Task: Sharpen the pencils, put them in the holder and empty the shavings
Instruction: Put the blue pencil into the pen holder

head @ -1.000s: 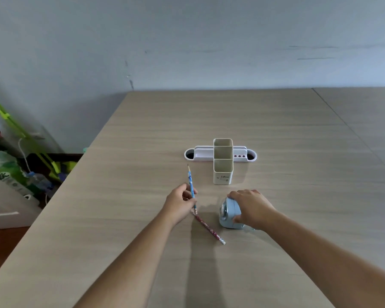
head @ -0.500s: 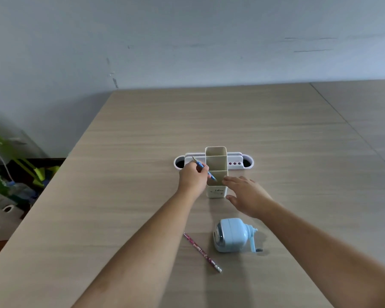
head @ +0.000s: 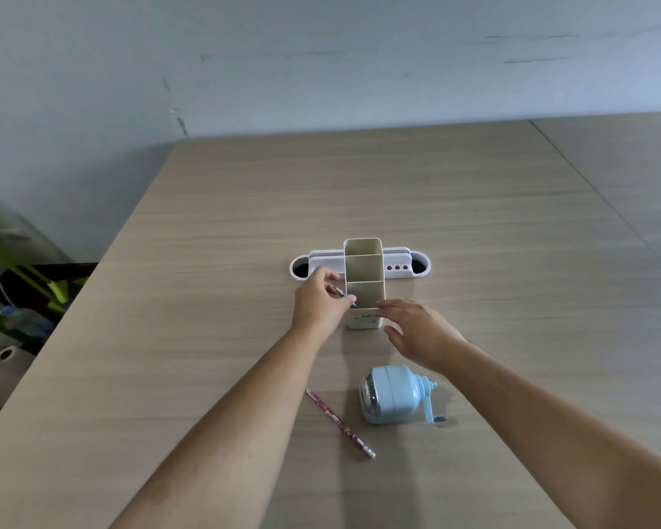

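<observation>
Left hand point(head: 318, 302) pinches a blue pencil point(head: 347, 298) at the left wall of the beige three-compartment plastic holder point(head: 364, 274); right hand point(head: 416, 331) is open, fingertips on the holder's near right corner. Pink patterned pencil point(head: 340, 424) lies on the wood-grain tabletop point(head: 512, 280) just left of the light-blue crank sharpener point(head: 390, 399), both nearer than the hands.

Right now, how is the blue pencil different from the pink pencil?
The blue pencil is pinched in the left hand, at the holder; the pink pencil lies alone on the table by the sharpener. The blue one is mostly hidden by fingers; the pink one shows whole, with its metal end nearest the person. Both are thin, patterned pencils.
</observation>
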The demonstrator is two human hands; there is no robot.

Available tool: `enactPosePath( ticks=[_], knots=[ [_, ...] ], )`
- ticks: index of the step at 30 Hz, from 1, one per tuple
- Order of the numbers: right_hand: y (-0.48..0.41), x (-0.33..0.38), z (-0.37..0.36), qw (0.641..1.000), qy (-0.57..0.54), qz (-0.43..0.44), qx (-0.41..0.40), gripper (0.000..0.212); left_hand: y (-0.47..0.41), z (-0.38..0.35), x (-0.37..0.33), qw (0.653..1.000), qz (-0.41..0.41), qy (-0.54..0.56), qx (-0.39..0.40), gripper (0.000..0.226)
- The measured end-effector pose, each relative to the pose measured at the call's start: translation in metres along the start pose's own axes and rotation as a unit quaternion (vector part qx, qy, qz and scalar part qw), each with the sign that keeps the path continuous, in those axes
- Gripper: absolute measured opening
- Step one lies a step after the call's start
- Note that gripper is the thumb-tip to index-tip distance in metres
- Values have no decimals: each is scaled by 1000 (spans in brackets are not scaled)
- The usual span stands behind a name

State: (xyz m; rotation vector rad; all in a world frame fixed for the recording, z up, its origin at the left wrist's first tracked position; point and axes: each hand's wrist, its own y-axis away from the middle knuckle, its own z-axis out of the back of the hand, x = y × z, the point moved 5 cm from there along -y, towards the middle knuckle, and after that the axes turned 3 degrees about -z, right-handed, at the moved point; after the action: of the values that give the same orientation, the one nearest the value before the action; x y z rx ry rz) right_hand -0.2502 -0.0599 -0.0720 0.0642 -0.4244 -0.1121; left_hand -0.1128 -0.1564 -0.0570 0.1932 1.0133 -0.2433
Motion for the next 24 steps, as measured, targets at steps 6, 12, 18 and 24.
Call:
enactPosePath(
  ticks=[6, 12, 18, 24],
  knots=[
    [20, 8, 24, 997, -45, -19, -53, 29, 40, 33, 22, 993, 49, -78, -71, 28],
    [63, 15, 26, 995, -92, -26, -39, 25, 113, -4, 78, 928, 205, -284, 125, 50],
    [89, 18, 7, 998, -42, -34, 26, 51, 130, -15, 81, 923, 214, -299, 112, 24],
    [93, 23, -1, 997, 9, -59, 39, 61, 148, -6, 82, 943, 141, -288, 90, 16]
  ],
)
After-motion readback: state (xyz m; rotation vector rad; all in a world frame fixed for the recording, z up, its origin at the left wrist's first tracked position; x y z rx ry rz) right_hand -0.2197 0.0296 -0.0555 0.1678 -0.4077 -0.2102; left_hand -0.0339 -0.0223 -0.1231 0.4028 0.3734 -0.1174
